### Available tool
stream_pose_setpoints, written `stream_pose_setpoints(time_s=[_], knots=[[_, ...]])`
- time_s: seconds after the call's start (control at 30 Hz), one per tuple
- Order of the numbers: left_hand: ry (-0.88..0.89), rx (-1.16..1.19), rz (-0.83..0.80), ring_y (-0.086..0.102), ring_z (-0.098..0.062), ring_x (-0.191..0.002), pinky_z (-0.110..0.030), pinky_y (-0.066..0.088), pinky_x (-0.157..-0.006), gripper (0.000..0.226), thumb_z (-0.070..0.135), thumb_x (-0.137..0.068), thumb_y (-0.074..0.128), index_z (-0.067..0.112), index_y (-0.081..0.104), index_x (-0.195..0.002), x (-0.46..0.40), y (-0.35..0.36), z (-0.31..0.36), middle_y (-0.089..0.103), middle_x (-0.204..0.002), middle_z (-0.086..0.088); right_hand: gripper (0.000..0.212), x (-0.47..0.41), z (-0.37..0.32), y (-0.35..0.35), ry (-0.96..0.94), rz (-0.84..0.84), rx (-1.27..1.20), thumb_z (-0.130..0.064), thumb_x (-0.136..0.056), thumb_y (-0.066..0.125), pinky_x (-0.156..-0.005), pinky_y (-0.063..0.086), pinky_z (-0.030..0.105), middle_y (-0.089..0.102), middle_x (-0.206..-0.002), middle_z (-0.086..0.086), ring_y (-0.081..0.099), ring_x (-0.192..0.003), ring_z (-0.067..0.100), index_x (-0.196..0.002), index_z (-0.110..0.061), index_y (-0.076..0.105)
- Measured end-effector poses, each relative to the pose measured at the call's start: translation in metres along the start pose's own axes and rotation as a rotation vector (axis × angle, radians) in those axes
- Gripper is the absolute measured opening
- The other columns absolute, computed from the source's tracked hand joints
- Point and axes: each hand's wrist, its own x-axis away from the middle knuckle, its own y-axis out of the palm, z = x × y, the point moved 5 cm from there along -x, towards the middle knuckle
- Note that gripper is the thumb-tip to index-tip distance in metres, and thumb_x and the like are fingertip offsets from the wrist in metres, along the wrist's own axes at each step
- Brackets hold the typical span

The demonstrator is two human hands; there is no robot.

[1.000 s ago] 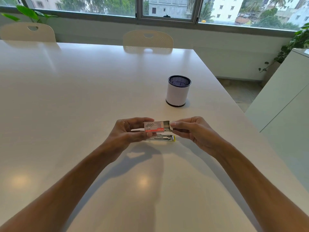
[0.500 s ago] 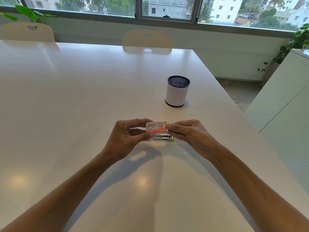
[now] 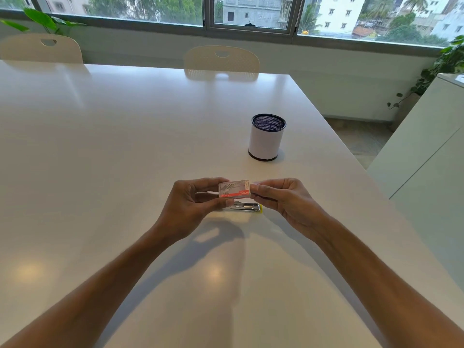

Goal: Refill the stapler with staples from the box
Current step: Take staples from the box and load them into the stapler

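While between two hands [image 3: 190, 207] [image 3: 288, 202] — one staple box [image 3: 234, 189], one stapler [image 3: 247, 207] below.

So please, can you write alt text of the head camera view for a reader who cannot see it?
Two bare hands hold a small red and white staple box above a white table, the left hand and right hand pinching its ends. A metal stapler lies on the table just under the box, and a white pen cup stands further back.

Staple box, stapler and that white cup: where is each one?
staple box [image 3: 234, 189], head view, middle of its printed top face.
stapler [image 3: 247, 206], head view, bare metal body below the box.
white cup [image 3: 266, 141], head view, middle of its side wall.
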Motion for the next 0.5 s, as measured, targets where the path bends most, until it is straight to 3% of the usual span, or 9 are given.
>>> stream_pose_setpoints(time_s=[0.13, 0.27, 0.4, 0.5], knots=[[0.003, -0.035, 0.007, 0.077, -0.014, -0.087, -0.023, 0.059, -0.076, 0.030, 0.020, -0.070, 0.081, 0.034, 0.079, -0.097, -0.001, 0.000, -0.002, 0.080, -0.095, 0.006, 0.031, 0.000, 0.000, 0.000, 0.010, 0.005, 0.015, -0.018, -0.072, 0.077, -0.075, 0.057, 0.016, 0.077, -0.100, 0.016, 0.074, -0.091, 0.017, -0.095, 0.002, 0.077], [-0.004, -0.071, 0.047, 0.077, -0.017, -0.089, -0.023, 0.060, -0.075, 0.029, 0.018, -0.071, 0.081, 0.031, 0.078, -0.096, -0.004, -0.007, -0.005, 0.080, -0.096, 0.003, 0.010, -0.001, -0.002, -0.008, -0.002, 0.064, 0.036, -0.006, -0.082, 0.074, -0.077, 0.056, 0.017, 0.078, -0.095, 0.012, 0.075, -0.090, 0.016, -0.089, -0.004, 0.080], [-0.046, -0.205, 0.117, 0.076, -0.015, -0.092, -0.025, 0.060, -0.080, 0.031, 0.007, -0.077, 0.080, 0.022, 0.074, -0.103, -0.015, -0.027, -0.016, 0.080, -0.095, 0.004, 0.015, -0.001, -0.003, -0.011, -0.053, 0.108, 0.141, 0.001, -0.084, 0.070, -0.081, 0.055, 0.017, 0.079, -0.097, 0.008, 0.074, -0.095, 0.013, -0.092, -0.008, 0.079], [-0.040, -0.325, 0.181, 0.075, -0.007, -0.092, -0.020, 0.056, -0.086, 0.030, 0.012, -0.078, 0.081, 0.031, 0.074, -0.099, -0.024, -0.044, -0.021, 0.079, -0.093, 0.013, 0.015, -0.001, -0.002, -0.010, -0.083, 0.124, 0.161, -0.003, -0.083, 0.073, -0.083, 0.056, 0.017, 0.079, -0.097, 0.007, 0.074, -0.094, 0.013, -0.096, -0.006, 0.078]])
